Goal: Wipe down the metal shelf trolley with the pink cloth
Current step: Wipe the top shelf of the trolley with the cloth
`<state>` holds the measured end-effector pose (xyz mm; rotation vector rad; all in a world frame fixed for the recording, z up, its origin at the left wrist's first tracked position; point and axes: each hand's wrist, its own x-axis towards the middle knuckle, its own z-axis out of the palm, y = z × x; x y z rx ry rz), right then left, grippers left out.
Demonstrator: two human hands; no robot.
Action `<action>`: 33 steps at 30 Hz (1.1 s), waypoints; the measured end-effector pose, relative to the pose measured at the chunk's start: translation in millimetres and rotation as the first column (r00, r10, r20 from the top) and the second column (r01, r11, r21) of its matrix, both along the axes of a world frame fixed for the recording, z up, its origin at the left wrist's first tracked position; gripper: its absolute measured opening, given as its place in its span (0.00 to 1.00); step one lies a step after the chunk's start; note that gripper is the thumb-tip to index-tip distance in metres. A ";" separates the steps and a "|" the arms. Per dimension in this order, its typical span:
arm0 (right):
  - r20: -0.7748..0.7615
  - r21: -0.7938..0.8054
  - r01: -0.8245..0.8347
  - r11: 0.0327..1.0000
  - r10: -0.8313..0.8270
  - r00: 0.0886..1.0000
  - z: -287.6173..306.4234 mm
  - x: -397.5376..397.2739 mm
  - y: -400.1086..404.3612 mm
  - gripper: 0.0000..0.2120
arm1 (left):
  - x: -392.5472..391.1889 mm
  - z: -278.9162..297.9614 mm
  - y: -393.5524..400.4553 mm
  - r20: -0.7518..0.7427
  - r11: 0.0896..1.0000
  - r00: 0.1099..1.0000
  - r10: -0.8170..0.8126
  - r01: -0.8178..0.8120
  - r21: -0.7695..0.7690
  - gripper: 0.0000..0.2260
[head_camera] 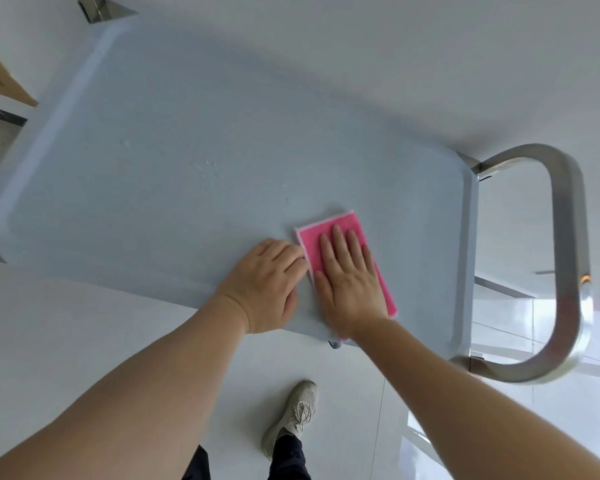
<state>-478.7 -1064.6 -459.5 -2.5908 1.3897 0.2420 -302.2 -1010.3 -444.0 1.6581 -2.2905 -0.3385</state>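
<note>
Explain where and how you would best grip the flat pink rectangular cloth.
Probably pinch the flat pink rectangular cloth at its far short edge, coming from above: it lies flat on the pale blue shelf top, and that end shows past the right hand.

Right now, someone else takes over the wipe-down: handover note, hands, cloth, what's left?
Right hand: flat, palm down on the pink cloth, pressing it to the trolley's top shelf.
Left hand: curled, fingertips at the cloth's left edge.
Cloth sits near the shelf's near edge, toward the handle.
Droplets farther out are not yet wiped. Lower shelves mostly out of view; state unknown.
</note>
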 end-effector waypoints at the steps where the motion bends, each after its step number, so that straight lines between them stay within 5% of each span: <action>1: 0.003 0.009 0.014 1.000 -0.014 1.000 0.3 -2.5 11.6 0.27 | 0.8 0.2 0.6 0.009 1.000 1.000 -0.005 0.005 -0.005 0.11; 8: -0.013 0.021 0.067 0.998 -0.067 0.998 3.3 -9.4 32.8 0.27 | 14.4 8.4 11.8 0.053 0.998 0.997 -0.053 0.052 0.027 0.12; 18: -0.067 0.037 0.054 0.998 -0.051 0.996 6.4 -4.7 34.1 0.28 | 126.7 18.7 26.3 0.216 0.994 0.974 0.076 -0.091 0.062 0.18; 33: -0.065 0.077 -0.198 0.977 0.203 0.977 13.7 33.7 34.2 0.27 | 135.2 8.2 25.4 0.107 0.992 0.993 0.057 -0.068 0.102 0.21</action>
